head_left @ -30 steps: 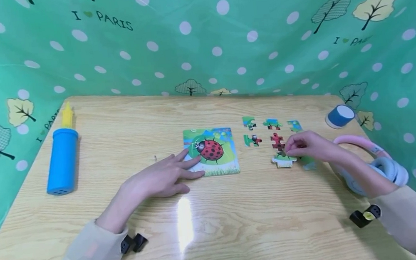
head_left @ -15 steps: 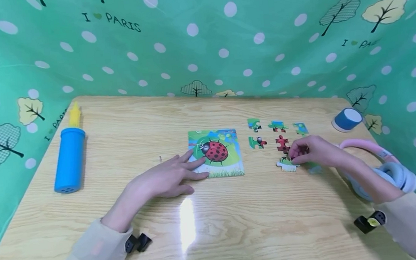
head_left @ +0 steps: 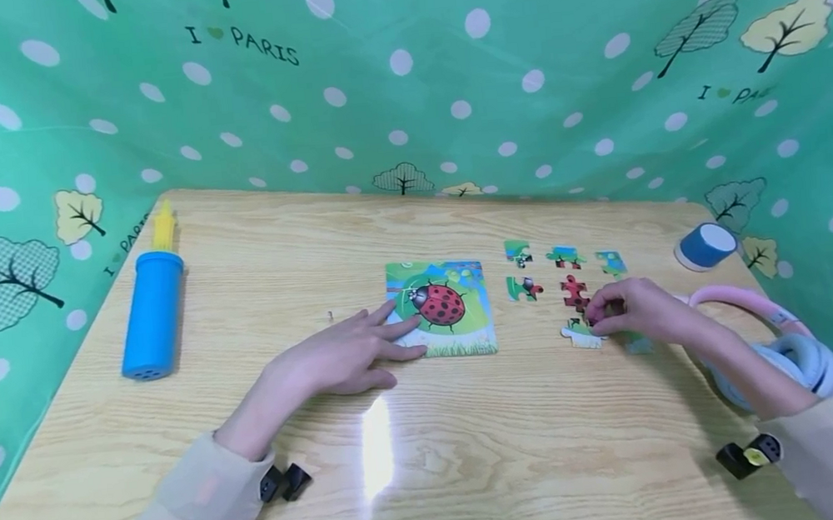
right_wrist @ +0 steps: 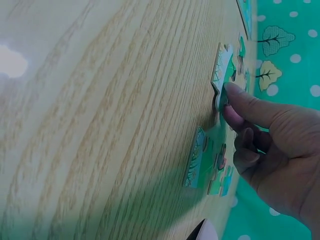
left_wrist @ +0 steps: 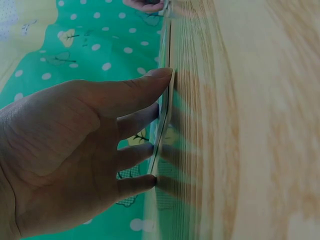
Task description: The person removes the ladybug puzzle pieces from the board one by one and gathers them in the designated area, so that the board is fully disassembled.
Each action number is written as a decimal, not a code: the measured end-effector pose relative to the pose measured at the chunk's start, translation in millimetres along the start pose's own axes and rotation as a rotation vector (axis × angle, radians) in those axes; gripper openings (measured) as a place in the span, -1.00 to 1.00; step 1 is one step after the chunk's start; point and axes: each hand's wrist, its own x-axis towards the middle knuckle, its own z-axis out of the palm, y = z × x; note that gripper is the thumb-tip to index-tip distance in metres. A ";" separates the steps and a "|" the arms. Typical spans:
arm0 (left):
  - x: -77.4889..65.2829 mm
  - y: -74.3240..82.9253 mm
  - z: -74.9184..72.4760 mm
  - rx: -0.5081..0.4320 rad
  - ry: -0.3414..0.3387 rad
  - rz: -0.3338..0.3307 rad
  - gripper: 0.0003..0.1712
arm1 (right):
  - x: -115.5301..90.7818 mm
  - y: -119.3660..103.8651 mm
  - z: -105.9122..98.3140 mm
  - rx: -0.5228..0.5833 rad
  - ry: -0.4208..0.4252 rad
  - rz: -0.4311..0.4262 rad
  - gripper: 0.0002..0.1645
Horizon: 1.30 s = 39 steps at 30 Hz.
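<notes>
In the head view my left hand (head_left: 346,355) lies with fingers extended over the left edge of a square ladybug picture board (head_left: 462,339). The left wrist view shows the thumb and fingertips at the board's thin edge. My right hand (head_left: 636,312) pinches a grass-edged puzzle piece (head_left: 582,338) between thumb and index finger, just below a red spotted piece (head_left: 573,291). From the right wrist, the pinched piece (right_wrist: 220,75) looks slightly raised at its near edge. Its far part is hidden by the fingers. Another grass-edged piece (right_wrist: 195,160) lies under the hand.
Several loose puzzle pieces, among them a ladybug-head piece (head_left: 523,287), lie between board and right hand. A blue pump (head_left: 154,314) stands out at left. Headphones (head_left: 802,357) sit beside the right forearm, with a blue-and-white cylinder (head_left: 705,246) behind them.
The head view has shifted, moving everything slightly right. The grass-edged piece in my right hand has turned a little beneath the red piece. My left hand stays on the board.
</notes>
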 end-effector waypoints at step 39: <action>1.1 -0.6 0.8 0.038 0.014 -0.004 -0.40 | 77.5 -119.9 26.0 0.291 0.284 -0.157 -0.76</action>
